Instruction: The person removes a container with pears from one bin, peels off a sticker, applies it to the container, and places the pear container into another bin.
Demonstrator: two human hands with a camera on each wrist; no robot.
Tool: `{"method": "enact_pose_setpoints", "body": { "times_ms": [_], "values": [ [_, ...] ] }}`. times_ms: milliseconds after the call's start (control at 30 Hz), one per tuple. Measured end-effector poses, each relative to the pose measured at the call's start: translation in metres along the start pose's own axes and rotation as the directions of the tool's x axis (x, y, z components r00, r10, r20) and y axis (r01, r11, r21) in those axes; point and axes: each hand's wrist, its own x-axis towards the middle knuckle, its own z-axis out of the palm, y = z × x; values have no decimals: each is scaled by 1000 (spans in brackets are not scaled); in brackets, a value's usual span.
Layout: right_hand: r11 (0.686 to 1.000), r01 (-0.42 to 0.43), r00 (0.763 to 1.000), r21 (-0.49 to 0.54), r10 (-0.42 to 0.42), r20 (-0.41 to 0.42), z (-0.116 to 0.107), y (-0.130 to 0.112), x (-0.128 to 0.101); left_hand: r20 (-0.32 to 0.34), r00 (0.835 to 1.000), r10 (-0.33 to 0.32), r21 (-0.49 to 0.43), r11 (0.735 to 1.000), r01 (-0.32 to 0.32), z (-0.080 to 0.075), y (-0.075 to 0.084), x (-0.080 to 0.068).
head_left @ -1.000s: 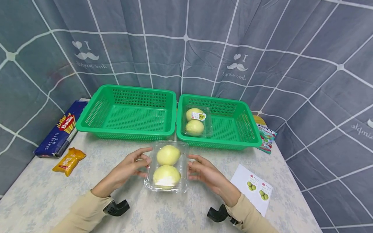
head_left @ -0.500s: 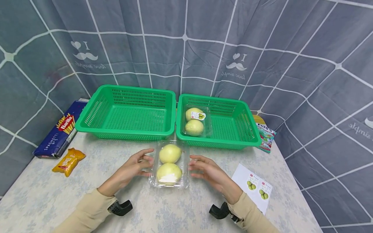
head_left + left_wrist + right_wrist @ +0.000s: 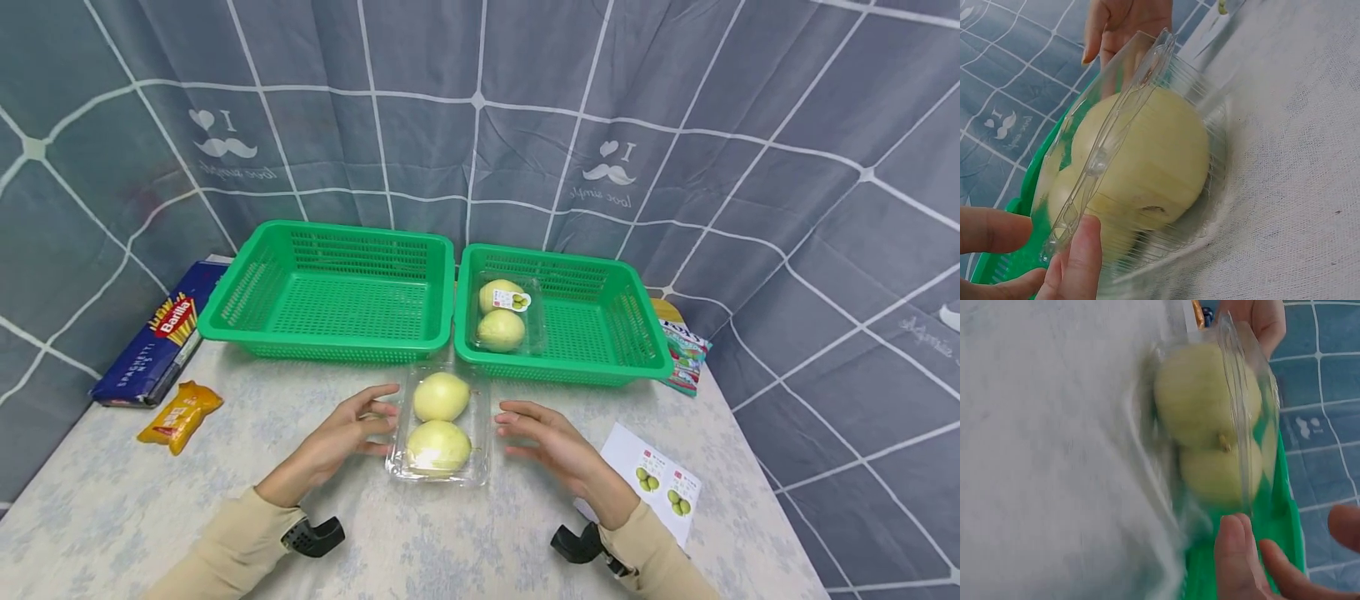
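Observation:
A clear plastic clamshell box (image 3: 481, 442) lies on the table with two pale yellow melons (image 3: 441, 396) inside, one behind the other. My left hand (image 3: 337, 435) is at the box's left side, fingers loosely bent; in the left wrist view its fingertips (image 3: 1085, 240) are at the rim, though contact is unclear. On the other side, my right hand (image 3: 562, 454) is slightly apart from the box, with relaxed fingers and nothing in them. A similar box (image 3: 537, 329) with two melons and a fruit label (image 3: 512, 299) sits in the right green basket (image 3: 592, 367).
Another green basket (image 3: 337, 346) stands at the back left. A blue spaghetti box (image 3: 161, 333) and an orange packet (image 3: 180, 415) lie on the left. To the right are a sheet of fruit stickers (image 3: 626, 454) and a colourful snack bag (image 3: 684, 358). A grey curtain (image 3: 420, 142) hangs behind.
The melon box has shifted slightly right and been set down flat. My right hand has drawn away from it to the right; my left hand has followed slightly rightward with loosened fingers.

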Motion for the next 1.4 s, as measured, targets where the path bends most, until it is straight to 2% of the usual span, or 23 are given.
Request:
{"method": "enact_pose_setpoints", "body": {
  "times_ms": [133, 267, 467, 533, 600, 733, 867, 933, 1000, 1100, 1233, 1400],
  "values": [
    [988, 59, 998, -146, -64, -29, -22, -5, -16, 9, 1000, -3, 2, 1000, 3, 0, -1, -1],
    [947, 88, 980, -308, -137, -141, -50, -13, -38, 9, 1000, -13, 11, 1000, 13, 0, -2, -2],
    [893, -5, 926, -451, -167, -340, -83, -14, -71, 5, 1000, -26, 7, 1000, 26, 0, -3, -3],
    [864, -60, 911, -500, -158, -381, -90, -12, -80, 4, 1000, -29, 4, 1000, 29, 0, -3, -2],
    [837, -107, 906, -536, -140, -399, -96, -8, -87, 0, 999, -33, 4, 999, 33, 0, -2, -2],
    [785, -140, 930, -603, -104, -351, -103, 3, -98, -7, 999, -43, 2, 999, 43, 0, -1, -2],
    [719, -80, 978, -691, -78, -194, -107, 16, -105, -2, 999, -36, 2, 999, 36, 0, -2, -2],
    [699, -56, 993, -713, -38, -115, -108, 21, -107, -3, 999, -35, 4, 999, 35, 0, -2, -2],
    [697, -53, 998, -715, 11, -63, -107, 25, -108, -7, 999, -40, 4, 999, 40, 0, -2, -2],
    [696, -80, 997, -714, 63, -50, -104, 28, -108, -11, 999, -50, 4, 999, 50, 0, -2, -2],
    [679, -78, 997, -730, 51, -59, -102, 29, -109, -9, 999, -50, 7, 999, 50, -1, -3, -1],
    [682, -73, 997, -728, 43, -60, -102, 31, -109, -11, 999, -49, 0, 999, 49, -1, -3, 0]
  ]
}}
